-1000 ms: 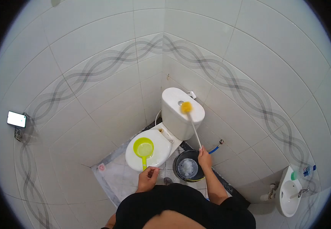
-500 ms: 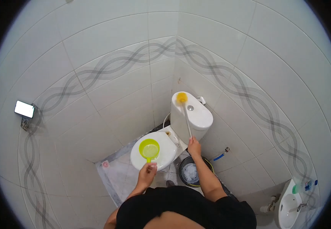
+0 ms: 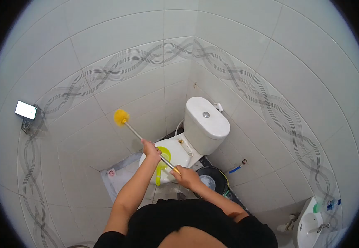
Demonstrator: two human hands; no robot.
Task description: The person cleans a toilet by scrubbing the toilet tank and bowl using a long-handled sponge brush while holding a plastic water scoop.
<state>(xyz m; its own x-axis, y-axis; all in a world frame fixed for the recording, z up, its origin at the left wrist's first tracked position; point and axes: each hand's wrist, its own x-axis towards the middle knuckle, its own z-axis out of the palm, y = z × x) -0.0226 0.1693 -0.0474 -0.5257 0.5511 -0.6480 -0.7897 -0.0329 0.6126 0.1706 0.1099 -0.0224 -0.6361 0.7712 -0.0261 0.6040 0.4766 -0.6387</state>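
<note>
Both my hands grip a toilet brush (image 3: 134, 132) with a yellow head and a long pale handle. My left hand (image 3: 151, 149) is wrapped round the middle of the handle. At its golden lower end, my right hand (image 3: 187, 178) is closed on the grip. The yellow head points up and left, in front of the tiled wall. Below my left hand, a lime-green water dipper (image 3: 159, 175) lies on the white closed toilet lid (image 3: 181, 153), partly hidden by the hand and brush.
The toilet tank (image 3: 208, 120) stands against the corner wall. A black bucket (image 3: 218, 178) with water is right of the toilet. At lower right is a washbasin (image 3: 308, 227). A phone (image 3: 25, 110) sits on a left wall holder; a floor drain (image 3: 112, 172) lies below left.
The brush head has swung left from above the tank to the left wall. My left hand has let go of the dipper, now on the lid, and taken hold of the brush handle.
</note>
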